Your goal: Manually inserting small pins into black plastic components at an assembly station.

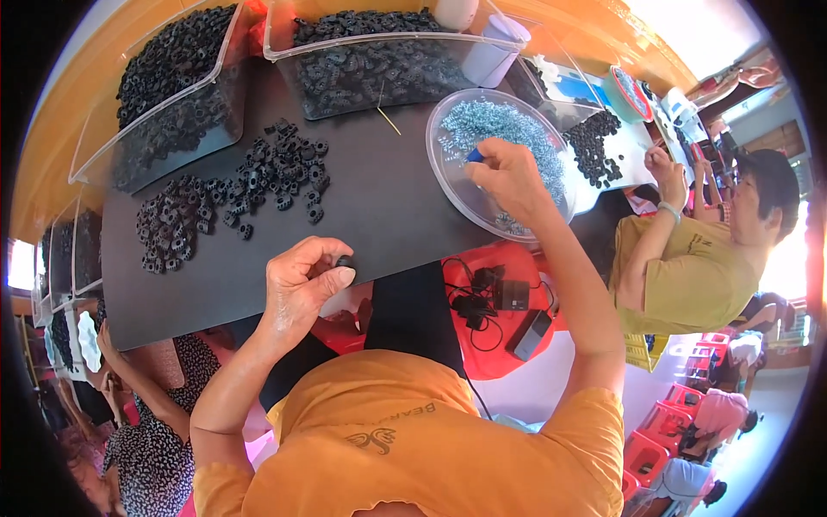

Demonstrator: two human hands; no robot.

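My left hand is closed in a pinch on a small black plastic part at the table's front edge. Over a round clear tray on the right, my right hand has its thumb and forefinger together at a small blue piece. What kind of piece that is, I cannot make out. Many tiny pale-blue metallic pieces fill the tray, partly hidden by this hand. Loose black plastic parts lie in a pile on the dark table, beyond my left hand.
Two clear bins of black parts stand along the far side. A light purple cup and a thin yellow stick are near them. A red stool holds black adapters and cables. A co-worker sits at right.
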